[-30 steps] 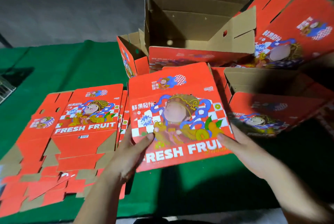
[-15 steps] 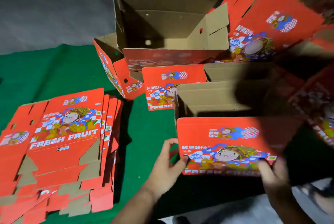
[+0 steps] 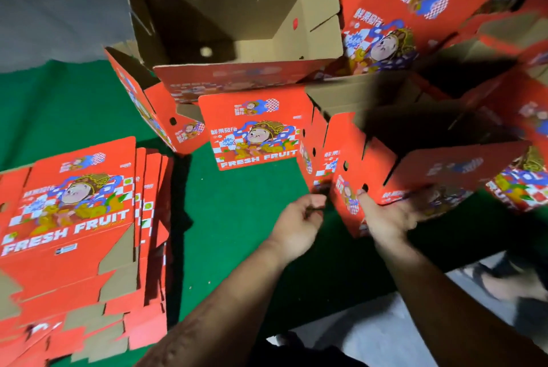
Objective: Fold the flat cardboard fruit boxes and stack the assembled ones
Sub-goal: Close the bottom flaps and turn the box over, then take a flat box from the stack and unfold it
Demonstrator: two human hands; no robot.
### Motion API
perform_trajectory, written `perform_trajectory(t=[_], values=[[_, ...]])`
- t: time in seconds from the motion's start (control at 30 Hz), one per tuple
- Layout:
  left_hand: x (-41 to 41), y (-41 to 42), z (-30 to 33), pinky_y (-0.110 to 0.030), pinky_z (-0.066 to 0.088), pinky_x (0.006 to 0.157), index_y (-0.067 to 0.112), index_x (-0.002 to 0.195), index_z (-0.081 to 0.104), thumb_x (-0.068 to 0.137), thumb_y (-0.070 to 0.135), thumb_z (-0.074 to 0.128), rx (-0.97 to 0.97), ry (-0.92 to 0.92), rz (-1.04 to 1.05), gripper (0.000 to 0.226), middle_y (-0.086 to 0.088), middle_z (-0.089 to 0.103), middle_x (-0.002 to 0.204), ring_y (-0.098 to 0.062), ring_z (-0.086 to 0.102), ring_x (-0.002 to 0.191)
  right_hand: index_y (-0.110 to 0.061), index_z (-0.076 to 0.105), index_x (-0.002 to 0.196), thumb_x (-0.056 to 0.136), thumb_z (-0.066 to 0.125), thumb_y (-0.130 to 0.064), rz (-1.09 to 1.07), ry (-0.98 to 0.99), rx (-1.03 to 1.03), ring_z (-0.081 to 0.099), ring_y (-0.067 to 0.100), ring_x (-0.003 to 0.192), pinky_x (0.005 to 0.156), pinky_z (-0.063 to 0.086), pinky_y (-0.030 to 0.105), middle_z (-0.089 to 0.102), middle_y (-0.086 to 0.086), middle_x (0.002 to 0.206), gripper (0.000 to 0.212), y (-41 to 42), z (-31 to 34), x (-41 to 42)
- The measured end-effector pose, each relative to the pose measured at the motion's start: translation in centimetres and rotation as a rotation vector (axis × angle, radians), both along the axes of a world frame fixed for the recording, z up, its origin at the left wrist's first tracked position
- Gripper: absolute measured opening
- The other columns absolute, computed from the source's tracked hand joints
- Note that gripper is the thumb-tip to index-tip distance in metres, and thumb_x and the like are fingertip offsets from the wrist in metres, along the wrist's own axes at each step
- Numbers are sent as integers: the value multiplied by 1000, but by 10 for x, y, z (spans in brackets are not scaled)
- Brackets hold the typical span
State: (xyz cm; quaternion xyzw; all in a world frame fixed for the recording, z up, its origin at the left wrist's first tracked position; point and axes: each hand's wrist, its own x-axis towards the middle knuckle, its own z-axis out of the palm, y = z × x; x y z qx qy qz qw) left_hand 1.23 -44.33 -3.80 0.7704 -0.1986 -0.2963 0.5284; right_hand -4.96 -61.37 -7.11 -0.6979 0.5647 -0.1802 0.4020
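Evidently light and stiff, the half-opened box (image 3: pixel 394 180) sat in our right hand (image 3: pixel 385 218), thumb atop; left hand (image 3: pixel 299 224) fingers seemingly pinched its near-left corner.

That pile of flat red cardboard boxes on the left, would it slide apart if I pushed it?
Probably yes. The pile of flat red cardboard boxes is already fanned out at its right edge, so the sheets seem to slip easily. Each sheet looks thin with loose cut flaps, so it would likely bend when lifted. The whole pile may feel fairly heavy.
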Motion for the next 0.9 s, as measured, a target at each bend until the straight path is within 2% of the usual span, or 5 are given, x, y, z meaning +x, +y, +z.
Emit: perform_trajectory(t=[0.33,0.47,0.67,0.77,0.9], values=[[61,209,-34,-53,31,116,19,146,52,92,25,67,642,-397,798,56,-18,44,151,-41,39,137,-12,15,158,85,80,-41,-32,-76,631,56,36,121,98,51,48,46,22,144,102,111,-23,34],[43,237,-52,-53,17,122,40,159,18,87,67,60,1074,-243,531,88,-7,6,170,-41,14,148,-17,34,147,96,68,-21,292,-68,786,63,41,104,99,52,53,59,24,114,62,169,-14,56],[23,209,-61,-45,36,108,39,163,3,90,50,60,1051,-452,223,93,3,25,164,-35,39,133,-22,49,133,100,64,-27,638,5,881,66,31,111,95,52,39,64,10,123,37,212,-5,86],[15,209,-43,-31,44,105,25,158,36,95,29,60,532,-364,37,68,0,61,142,-29,60,126,-24,51,135,99,64,-29,687,30,872,67,25,108,93,52,38,67,6,120,39,229,-10,98],[18,259,-28,-42,43,103,25,133,64,89,33,60,590,-656,577,45,-4,61,140,-33,57,123,-25,60,122,96,69,-27,729,78,772,63,14,78,61,43,27,69,-2,93,28,233,-16,104]])
